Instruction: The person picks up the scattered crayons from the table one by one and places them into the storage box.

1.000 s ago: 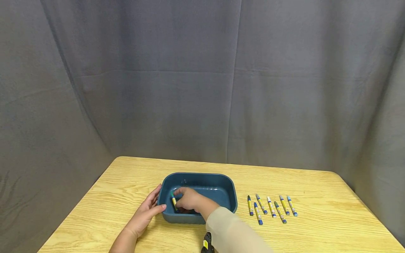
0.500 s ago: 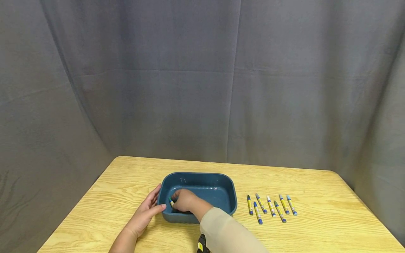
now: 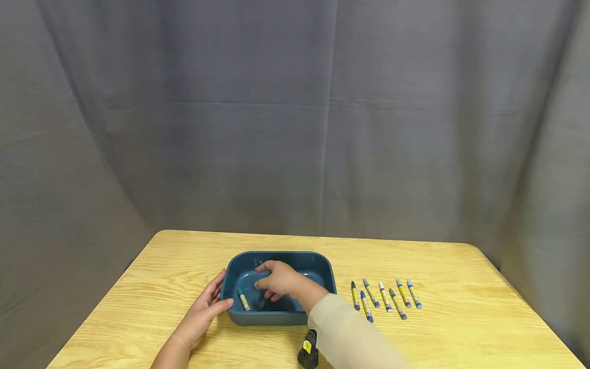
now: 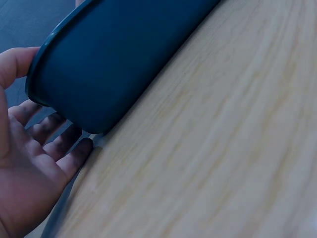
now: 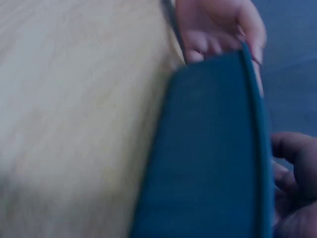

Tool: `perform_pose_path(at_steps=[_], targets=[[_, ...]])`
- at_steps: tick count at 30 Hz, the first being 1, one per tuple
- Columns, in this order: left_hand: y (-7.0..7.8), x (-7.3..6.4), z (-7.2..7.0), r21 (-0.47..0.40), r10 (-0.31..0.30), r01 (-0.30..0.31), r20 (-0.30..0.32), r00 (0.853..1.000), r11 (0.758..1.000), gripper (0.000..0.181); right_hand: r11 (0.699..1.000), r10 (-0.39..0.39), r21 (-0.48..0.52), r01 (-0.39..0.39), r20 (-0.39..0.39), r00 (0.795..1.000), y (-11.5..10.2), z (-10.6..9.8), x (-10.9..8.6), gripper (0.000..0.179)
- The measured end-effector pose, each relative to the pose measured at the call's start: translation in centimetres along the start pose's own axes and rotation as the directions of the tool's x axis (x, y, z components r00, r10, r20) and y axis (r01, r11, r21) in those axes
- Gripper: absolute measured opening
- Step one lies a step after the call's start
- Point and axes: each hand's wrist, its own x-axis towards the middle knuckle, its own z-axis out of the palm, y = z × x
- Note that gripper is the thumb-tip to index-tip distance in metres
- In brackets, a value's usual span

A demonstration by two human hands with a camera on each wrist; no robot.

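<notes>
A dark blue rectangular box [image 3: 269, 319] stands on the table, its near wall also showing in both wrist views. My left hand [image 3: 203, 310] holds the box's left end, thumb at the rim and fingers along the outer wall; in the left wrist view the thumb [image 4: 22, 62] meets the rim. Inside, near the left end, lies a green crayon [image 3: 243, 299] with a pale wrapper. My right hand [image 3: 281, 281] hovers over the box's interior with fingers spread apart and nothing between them. Some of its fingers show beyond the rim in the right wrist view.
Several crayons in yellow and white wrappers lie on the wooden table [image 3: 442, 297] right of the box, among them a white crayon [image 3: 385, 297] and a light blue crayon [image 3: 414, 294]. A grey curtain [image 3: 258, 128] hangs behind the table.
My right hand has let go of the green crayon at the box's left end, then moved up and right from it. The left hand keeps its hold. The head view has shifted slightly.
</notes>
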Motion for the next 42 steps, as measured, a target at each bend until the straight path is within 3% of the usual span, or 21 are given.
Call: perform_pose_path(at_steps=[7,19,42], targets=[[-0.1,-0.3,-0.2,0.02,-0.003,0.003,-0.011,1.0,1.0,0.076,0.997,-0.043,0.071,0.041,0.038,0.998,0.9,-4.4,-1.0,0.05],[0.1,-0.2,-0.6,0.027,-0.01,0.01,-0.01,1.0,1.0,0.076,0.995,-0.033,0.089,0.041,-0.089,0.995,3.6,-11.3,-3.8,0.046],[0.1,0.0,0.0,0.024,0.013,-0.013,-0.002,1.0,1.0,0.077,0.996,0.029,0.083,-0.013,-0.192,0.981,10.3,-18.1,-9.4,0.052]])
